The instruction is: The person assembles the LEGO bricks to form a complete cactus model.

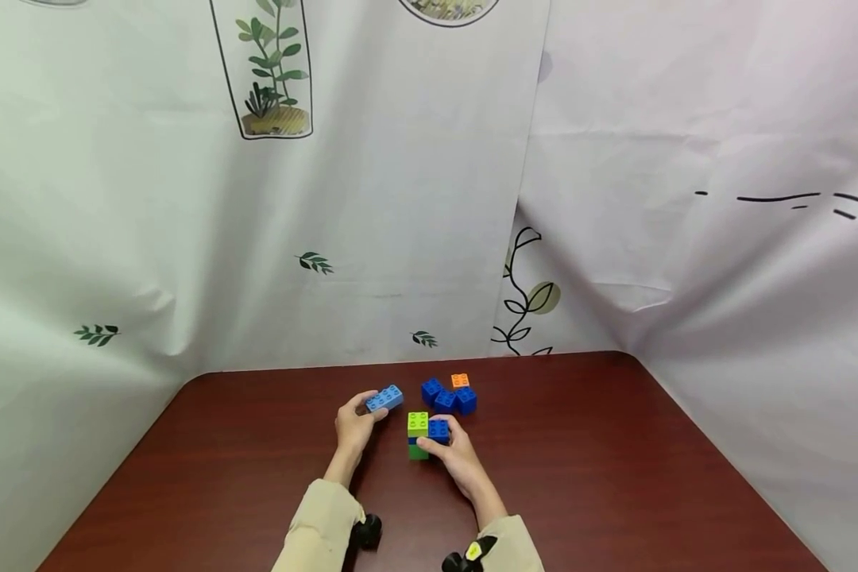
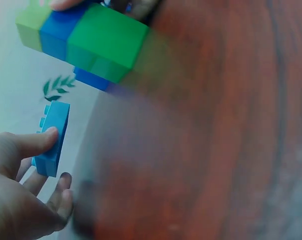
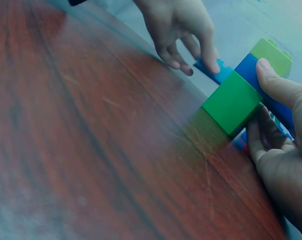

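Note:
My left hand [image 1: 353, 427] pinches a light blue building block [image 1: 384, 399] between thumb and fingers; in the left wrist view this block [image 2: 53, 137] is tilted, studs facing left. My right hand [image 1: 460, 458] grips a small stack of blocks by its blue layer. The stack has a lime green block [image 1: 418, 423] on top, a dark blue block [image 1: 438, 430] jutting out to the right in the middle, and a green block [image 3: 233, 103] at the bottom. The two hands are apart, and the light blue block does not touch the stack.
Behind the hands, several dark blue blocks [image 1: 445, 400] lie grouped on the brown table [image 1: 579, 477], with an orange block [image 1: 460, 380] at their back. A white printed cloth [image 1: 415, 199] hangs behind the table's far edge.

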Available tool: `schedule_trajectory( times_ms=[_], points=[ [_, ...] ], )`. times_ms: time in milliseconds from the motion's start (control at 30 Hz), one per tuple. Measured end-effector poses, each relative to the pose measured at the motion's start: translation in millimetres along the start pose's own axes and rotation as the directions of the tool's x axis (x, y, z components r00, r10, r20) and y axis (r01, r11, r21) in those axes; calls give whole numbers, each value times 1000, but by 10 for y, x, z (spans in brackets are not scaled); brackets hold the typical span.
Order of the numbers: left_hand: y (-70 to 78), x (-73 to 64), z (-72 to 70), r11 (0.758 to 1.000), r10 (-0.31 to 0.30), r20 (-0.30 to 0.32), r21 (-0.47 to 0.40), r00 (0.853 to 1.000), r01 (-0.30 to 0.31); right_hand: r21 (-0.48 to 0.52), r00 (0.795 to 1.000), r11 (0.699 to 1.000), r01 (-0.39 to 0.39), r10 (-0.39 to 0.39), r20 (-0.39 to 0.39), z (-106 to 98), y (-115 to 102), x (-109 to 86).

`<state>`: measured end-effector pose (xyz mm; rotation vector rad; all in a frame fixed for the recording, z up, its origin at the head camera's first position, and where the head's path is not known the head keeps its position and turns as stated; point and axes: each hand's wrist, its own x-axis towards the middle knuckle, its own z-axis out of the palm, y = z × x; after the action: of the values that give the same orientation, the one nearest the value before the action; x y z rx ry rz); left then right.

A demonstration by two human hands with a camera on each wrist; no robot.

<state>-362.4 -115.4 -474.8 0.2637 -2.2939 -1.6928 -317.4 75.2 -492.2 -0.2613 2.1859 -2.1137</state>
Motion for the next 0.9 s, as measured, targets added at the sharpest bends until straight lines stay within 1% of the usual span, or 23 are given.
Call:
schedule_trajectory(
  times_ms=[133, 300, 500, 633, 767, 900],
  points=[
    [66, -26, -37, 1000, 25, 5, -3, 1000, -25, 15, 1000, 1000, 14, -14, 0, 12, 8, -1],
    [106, -45, -54, 1000, 22, -2, -5, 1000, -22, 20, 1000, 1000, 13, -13, 0, 15, 10, -2],
    [115, -51, -74, 999, 14, 8, -48, 1000, -13, 19, 1000, 1000, 9, -9, 6, 15, -3, 9],
    [150, -56, -101, 996, 17, 36, -83, 999, -14, 19, 1000, 1000, 7, -7, 3, 24, 5, 21],
    [207, -85, -171, 994, 31, 75, -111, 997, -23, 29, 1000, 1000, 4, -4, 1, 40, 13, 17],
    [260, -135, -237, 990, 22, 113, -140, 993, -6, 33, 1000, 999, 2, -2, 2, 46, 1, 5]
  ],
)
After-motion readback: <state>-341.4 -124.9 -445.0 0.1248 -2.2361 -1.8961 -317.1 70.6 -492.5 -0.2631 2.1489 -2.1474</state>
